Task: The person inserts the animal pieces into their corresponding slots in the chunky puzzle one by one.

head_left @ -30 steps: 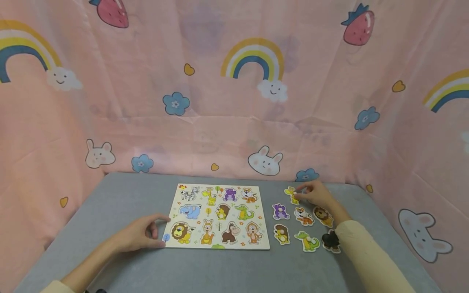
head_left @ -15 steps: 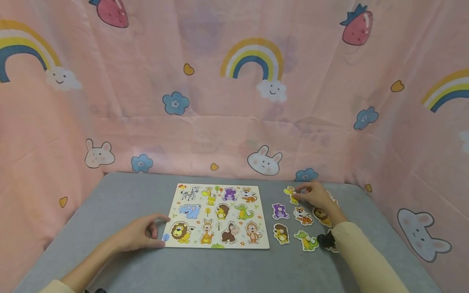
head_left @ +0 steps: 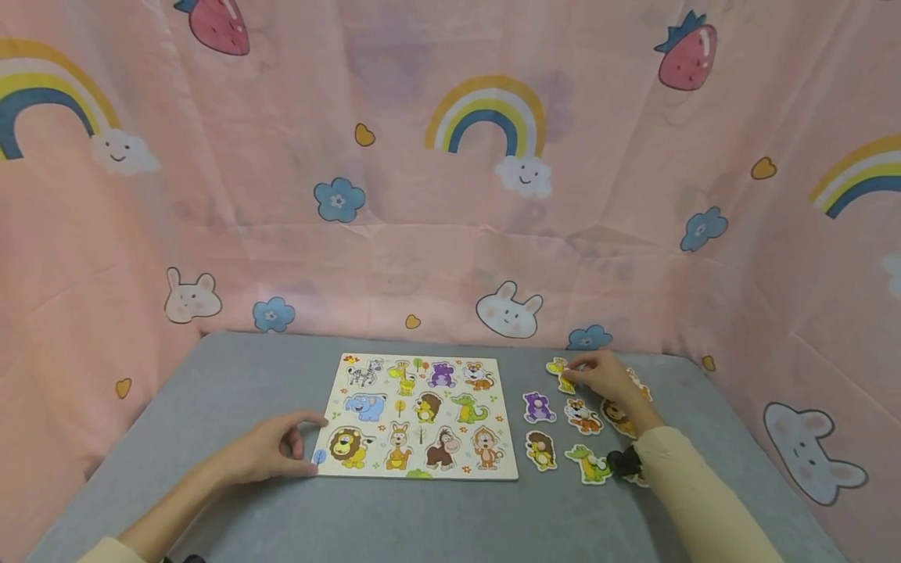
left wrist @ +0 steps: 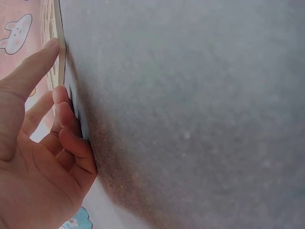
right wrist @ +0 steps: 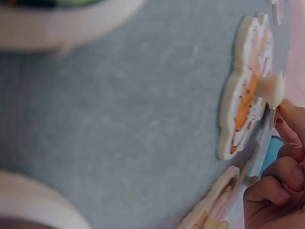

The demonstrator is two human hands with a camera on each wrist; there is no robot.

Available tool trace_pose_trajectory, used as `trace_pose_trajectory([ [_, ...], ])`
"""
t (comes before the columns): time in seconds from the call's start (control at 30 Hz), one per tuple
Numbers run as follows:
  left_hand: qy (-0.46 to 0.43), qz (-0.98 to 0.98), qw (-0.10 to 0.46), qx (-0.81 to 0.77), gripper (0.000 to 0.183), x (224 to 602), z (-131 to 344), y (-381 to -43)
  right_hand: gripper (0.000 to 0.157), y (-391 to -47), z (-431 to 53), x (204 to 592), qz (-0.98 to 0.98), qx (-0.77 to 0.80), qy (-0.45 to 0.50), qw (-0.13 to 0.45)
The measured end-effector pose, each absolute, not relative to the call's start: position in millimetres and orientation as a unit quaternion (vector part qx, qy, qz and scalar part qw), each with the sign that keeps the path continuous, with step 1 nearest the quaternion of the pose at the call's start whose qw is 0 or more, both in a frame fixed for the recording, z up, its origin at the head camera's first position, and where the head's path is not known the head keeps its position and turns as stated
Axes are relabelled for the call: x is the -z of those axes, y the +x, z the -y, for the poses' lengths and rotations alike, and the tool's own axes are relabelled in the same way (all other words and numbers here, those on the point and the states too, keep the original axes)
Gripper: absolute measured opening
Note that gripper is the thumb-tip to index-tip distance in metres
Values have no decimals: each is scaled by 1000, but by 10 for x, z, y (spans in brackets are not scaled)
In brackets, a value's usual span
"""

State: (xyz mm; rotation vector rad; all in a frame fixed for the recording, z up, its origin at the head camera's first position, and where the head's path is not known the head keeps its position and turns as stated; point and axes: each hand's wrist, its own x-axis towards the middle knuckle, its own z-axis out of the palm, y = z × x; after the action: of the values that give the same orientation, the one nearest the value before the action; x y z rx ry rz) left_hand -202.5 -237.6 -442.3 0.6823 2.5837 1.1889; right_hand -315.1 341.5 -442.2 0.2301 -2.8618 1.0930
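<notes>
The white puzzle board (head_left: 383, 461), with colourful animal pictures, lies flat on the grey table. At its left edge is my left hand (head_left: 260, 450); the thumb and index finger touch the edge near the front corner, the other fingers are bent. In the left wrist view the straight thumb (left wrist: 35, 69) meets the board's edge (left wrist: 62, 62). Right of the board, my right hand (head_left: 605, 375) pinches the giraffe puzzle piece (head_left: 559, 375), its knob hidden by the fingertips. A tiger piece (head_left: 583, 417) lies just in front; its pale knob (right wrist: 269, 89) overlaps my fingers in the right wrist view.
Around the giraffe lie a purple hippo piece (head_left: 538, 408), a hedgehog piece (head_left: 540, 451), a crocodile piece (head_left: 586, 464) and a lion piece (head_left: 615, 418). An orange-and-white piece (head_left: 639, 383) shows behind my right wrist. A pink patterned curtain (head_left: 394, 258) encloses the table.
The right wrist and forearm have shifted slightly left, uncovering an orange-and-white piece behind the wrist. The right fingers stay at the giraffe piece. My left hand and the board have not moved.
</notes>
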Motion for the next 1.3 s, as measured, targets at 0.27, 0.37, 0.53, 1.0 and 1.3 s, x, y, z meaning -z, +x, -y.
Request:
trace_pose_trajectory([
  [0.27,238,-880,100,-398,66,4433,2382,-2019,25,-3104,-3395,4313,917,-385,90,43],
  [0.37,236,-877,103,-405,66,4431,2379,-2016,24,-3089,-3375,4287,915,-388,93,51],
  [0.53,238,-874,104,-410,65,4429,2377,-2013,22,-3041,-3307,4229,910,-398,100,56],
  [1.0,237,-873,108,-412,65,4419,2369,-2009,22,-2839,-3033,4101,898,-421,114,53],
  [1.3,235,-876,113,-405,66,4438,2389,-2019,20,-2794,-2895,4091,894,-429,116,50],
])
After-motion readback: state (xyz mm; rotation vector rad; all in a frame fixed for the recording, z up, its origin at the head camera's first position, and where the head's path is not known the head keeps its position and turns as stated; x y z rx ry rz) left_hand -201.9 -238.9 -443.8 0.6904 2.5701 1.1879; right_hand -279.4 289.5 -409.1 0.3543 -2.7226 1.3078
